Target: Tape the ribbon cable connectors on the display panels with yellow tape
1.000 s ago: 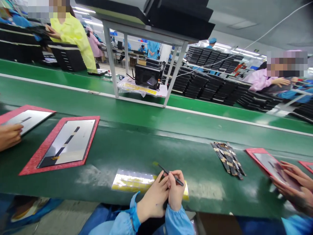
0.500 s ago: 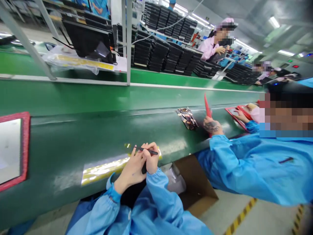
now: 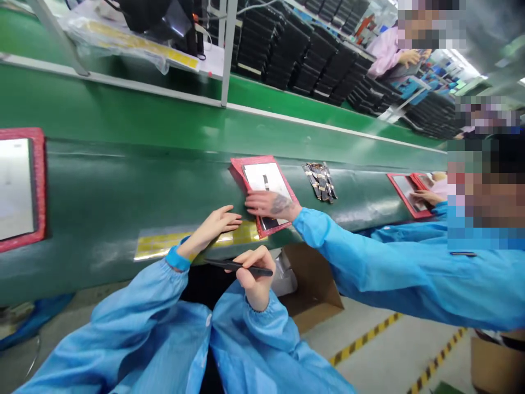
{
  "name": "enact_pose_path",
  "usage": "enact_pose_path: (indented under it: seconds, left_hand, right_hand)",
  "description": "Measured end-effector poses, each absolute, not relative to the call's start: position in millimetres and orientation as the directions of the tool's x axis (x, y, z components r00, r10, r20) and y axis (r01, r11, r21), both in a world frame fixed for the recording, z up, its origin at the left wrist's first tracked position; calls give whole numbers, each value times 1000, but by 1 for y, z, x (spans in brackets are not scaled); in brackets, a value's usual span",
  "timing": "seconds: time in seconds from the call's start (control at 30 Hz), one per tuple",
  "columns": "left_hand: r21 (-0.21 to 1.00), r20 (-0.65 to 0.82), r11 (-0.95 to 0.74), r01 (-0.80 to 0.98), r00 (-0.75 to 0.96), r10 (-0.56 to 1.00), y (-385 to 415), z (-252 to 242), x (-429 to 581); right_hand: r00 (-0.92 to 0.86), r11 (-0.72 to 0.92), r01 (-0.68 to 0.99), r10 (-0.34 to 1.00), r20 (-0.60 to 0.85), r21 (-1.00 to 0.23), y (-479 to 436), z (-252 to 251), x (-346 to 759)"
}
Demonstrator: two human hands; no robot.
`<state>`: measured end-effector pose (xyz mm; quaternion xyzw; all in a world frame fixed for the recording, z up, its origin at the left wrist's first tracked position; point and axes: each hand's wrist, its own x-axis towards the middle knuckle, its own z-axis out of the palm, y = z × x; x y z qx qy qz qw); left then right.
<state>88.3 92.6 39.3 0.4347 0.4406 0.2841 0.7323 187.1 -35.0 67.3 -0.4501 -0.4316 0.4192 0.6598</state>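
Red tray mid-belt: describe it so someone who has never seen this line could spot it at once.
On the green conveyor belt, look at the near edge, beside the left hand. The red-framed tray there holds a pale panel. Unlike the red trays far left and far right, it has a co-worker's hand on it and dark strips beside it.

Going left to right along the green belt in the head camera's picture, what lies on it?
Red-framed panel at the left edge, yellow sticker sheet, red-framed panel under a co-worker's hand, bundle of flex strips, far-right red-framed panel.
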Motion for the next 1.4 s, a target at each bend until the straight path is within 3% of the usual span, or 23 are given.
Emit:
enact_pose_path:
  seconds: [0.17, 0.3, 0.5, 0.7, 0.77, 0.9, 0.97, 1.17, 1.4]
  left_hand:
    - [906, -422, 399, 143, 390, 819, 116, 40, 126]
    - [927, -349, 279, 250, 308, 885, 138, 33, 151]
    - [953, -278, 242, 182, 212, 937, 146, 39, 123]
    - [951, -265, 239, 196, 119, 957, 125, 45, 33]
    - [939, -176, 153, 308, 48, 983, 112, 43, 12]
    - [799, 233, -94, 594, -161, 959, 77, 33, -2]
    - [744, 341, -157, 649, -167, 925, 57, 25, 0]
    - [684, 406, -234, 691, -94, 909, 23, -1, 7]
    - [646, 401, -197, 738, -109, 910, 26, -1, 8]
  right_hand:
    - [305, 218, -215, 941, 147, -952, -37, 59, 196]
    - [373, 219, -172, 917, 142, -960, -38, 56, 209]
    - [560, 232, -48, 812, 167, -971, -37, 60, 243]
    - [526, 123, 9, 844, 110, -992, -18, 41, 257]
    - [485, 102, -15, 871, 82, -995, -8, 33, 252]
    - [399, 68, -49, 916, 43, -996, 9, 23, 235]
    - [348, 45, -49, 937, 25, -998, 17, 21, 227]
    - [244, 49, -49, 969, 35, -998, 31, 17, 211]
    - [231, 2, -32, 973, -5, -999, 34, 9, 202]
